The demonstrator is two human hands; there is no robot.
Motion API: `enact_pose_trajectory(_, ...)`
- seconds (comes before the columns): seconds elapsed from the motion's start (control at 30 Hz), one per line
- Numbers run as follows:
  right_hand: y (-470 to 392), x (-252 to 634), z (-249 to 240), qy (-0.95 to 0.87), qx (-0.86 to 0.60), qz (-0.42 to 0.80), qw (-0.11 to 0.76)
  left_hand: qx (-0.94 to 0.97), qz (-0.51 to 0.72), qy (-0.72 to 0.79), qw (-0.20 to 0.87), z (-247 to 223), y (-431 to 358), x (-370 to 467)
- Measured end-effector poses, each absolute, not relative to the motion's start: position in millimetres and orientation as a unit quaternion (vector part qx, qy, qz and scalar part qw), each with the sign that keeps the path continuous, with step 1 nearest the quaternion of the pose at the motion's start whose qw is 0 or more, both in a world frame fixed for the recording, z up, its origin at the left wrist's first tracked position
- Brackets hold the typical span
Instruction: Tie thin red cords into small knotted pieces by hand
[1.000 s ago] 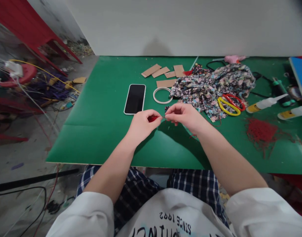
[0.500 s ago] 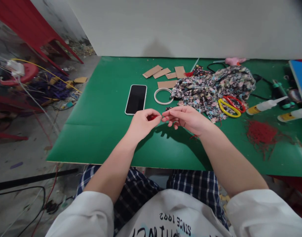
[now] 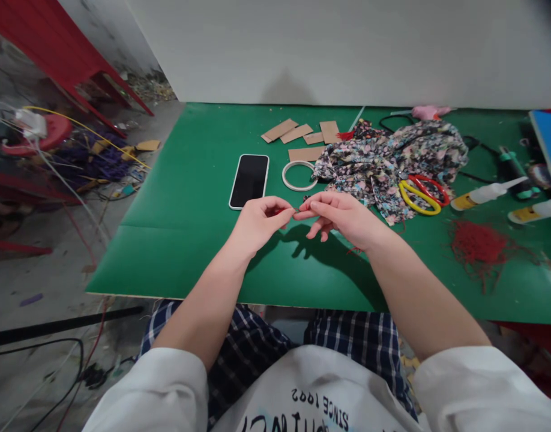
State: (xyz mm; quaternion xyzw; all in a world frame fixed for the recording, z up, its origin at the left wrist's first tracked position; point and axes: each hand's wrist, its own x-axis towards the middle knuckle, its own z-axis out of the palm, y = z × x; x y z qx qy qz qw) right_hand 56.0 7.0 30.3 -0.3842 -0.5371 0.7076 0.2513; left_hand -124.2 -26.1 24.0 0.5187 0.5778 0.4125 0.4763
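Over the green table, my left hand (image 3: 261, 225) is closed in a pinch around a small bundle of red thread (image 3: 278, 211); most of it is hidden by the fingers. My right hand (image 3: 341, 216) meets it at the fingertips, thumb and index finger pinched on what looks like the end of the thread, its other fingers loosely curled below. Under the right wrist a few red strands (image 3: 355, 250) show. A phone (image 3: 249, 181) lies just beyond my left hand, and a roll of tape (image 3: 286, 175) lies beyond the fingertips.
Floral fabric (image 3: 388, 153) lies crumpled behind my right hand, with yellow-and-red-handled scissors (image 3: 419, 201) on it. To the right are glue bottles (image 3: 482, 195) and a pile of red thread scraps (image 3: 478, 243). Cardboard pieces (image 3: 305, 154) lie at the back, near a white wall (image 3: 347, 54).
My right hand's index finger has extended toward the left fingertips, and its lower fingers have spread a little. The red strand seen between the hands is now mostly hidden.
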Motion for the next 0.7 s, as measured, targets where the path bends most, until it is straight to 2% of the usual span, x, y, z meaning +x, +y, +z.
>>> enact_pose_trajectory(0.13,6.5,55.1,30.8,-0.545,-0.383,0.705,0.245,0.510,0.419,0.576,0.482,23.6,-25.8,-124.2)
enact_pose_trajectory(0.3,5.4,52.7,30.4,-0.585,-0.409,0.645,0.271,0.512,0.419,0.567,0.491,22.2,-26.3,-123.4)
enact_pose_trajectory(0.7,-1.2,48.6,22.3,-0.743,-0.449,0.375,0.324,0.561,0.418,0.581,0.416,19.9,-26.3,-121.5)
